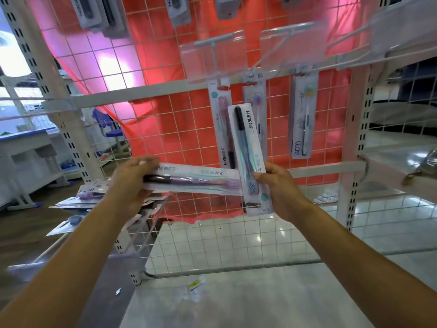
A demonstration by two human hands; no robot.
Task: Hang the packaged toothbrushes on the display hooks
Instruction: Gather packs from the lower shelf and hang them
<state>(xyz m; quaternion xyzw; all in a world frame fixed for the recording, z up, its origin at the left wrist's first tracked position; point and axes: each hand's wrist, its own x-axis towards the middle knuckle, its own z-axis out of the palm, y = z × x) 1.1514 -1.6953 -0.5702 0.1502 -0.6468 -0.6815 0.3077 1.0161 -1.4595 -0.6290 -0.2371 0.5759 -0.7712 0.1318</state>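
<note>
In front of the wire grid panel point(165, 129), two packaged toothbrushes are held low, below the display hooks point(250, 84). The left hand point(132, 185) is closed around one end of the purple pack point(194, 182), which lies flat and sideways; the right hand point(281, 185) pinches the lower part of the dark pack point(247, 147), which stands nearly upright with its hang-hole end down. Both packs are judged light, thin and slightly bendy, with slick plastic fronts, best taken by the card edges, leaving the hang hole free.
</note>
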